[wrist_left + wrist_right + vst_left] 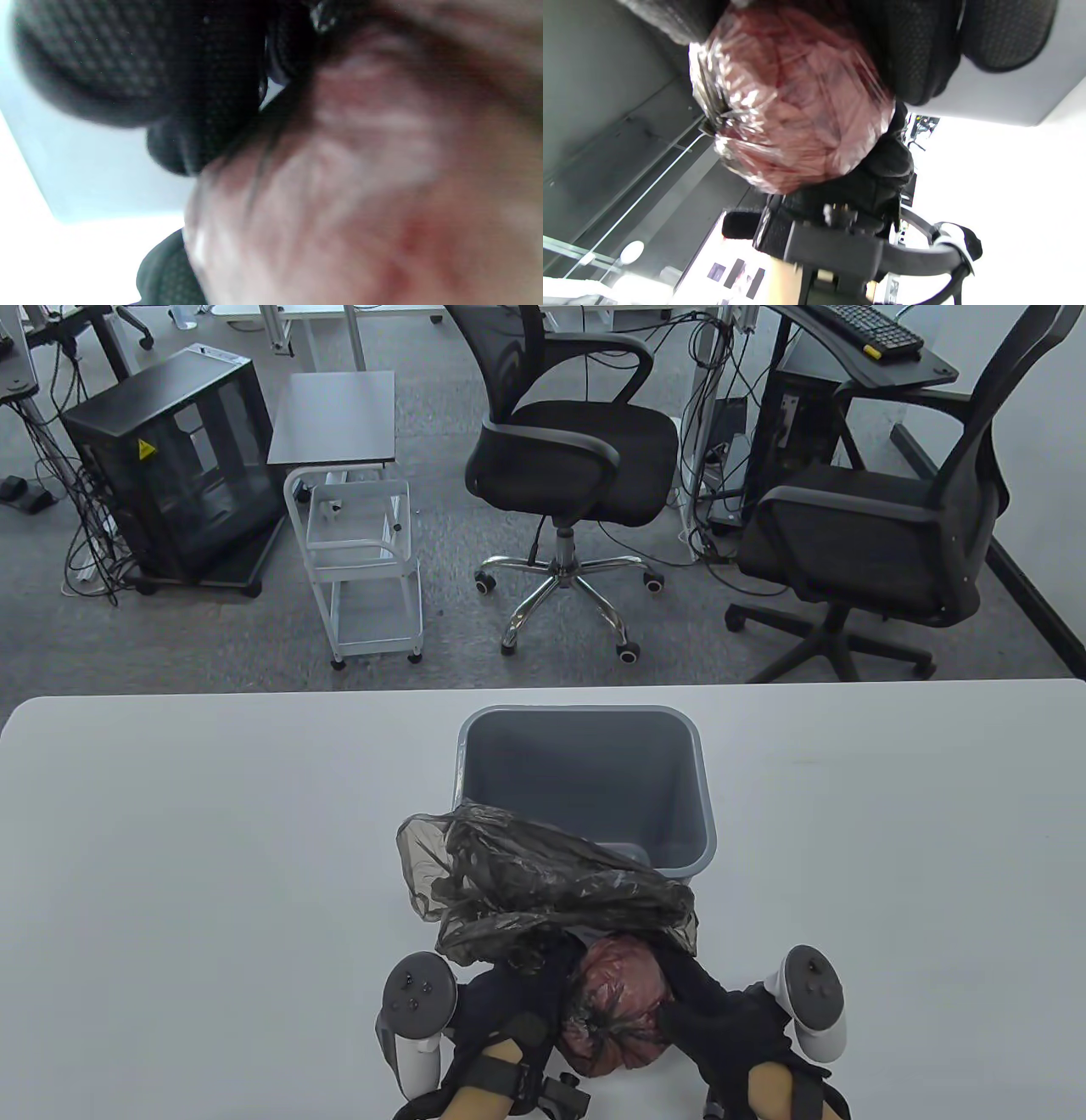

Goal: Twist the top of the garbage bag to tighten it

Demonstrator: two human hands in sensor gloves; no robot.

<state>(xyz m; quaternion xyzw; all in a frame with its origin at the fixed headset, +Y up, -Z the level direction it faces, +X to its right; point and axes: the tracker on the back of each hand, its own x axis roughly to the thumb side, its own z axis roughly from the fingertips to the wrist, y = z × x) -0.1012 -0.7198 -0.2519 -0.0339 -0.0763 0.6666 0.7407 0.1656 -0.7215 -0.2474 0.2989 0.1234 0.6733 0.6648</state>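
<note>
A thin dark, see-through garbage bag [543, 882] lies on the white table [170, 857] at the near edge, its loose open top crumpled toward the bin. Its filled end is a reddish bundle [615, 1010], also seen close up in the left wrist view [360, 190] and in the right wrist view [793, 97]. My left hand [517, 997] grips the bag on the bundle's left side. My right hand [708, 1010] grips it on the right side. Both hands wrap the bundle between them.
An empty grey plastic bin [585, 789] stands on the table just behind the bag, touching its loose top. Two black office chairs [577, 449] and a white cart [365, 560] stand on the floor beyond the table's far edge.
</note>
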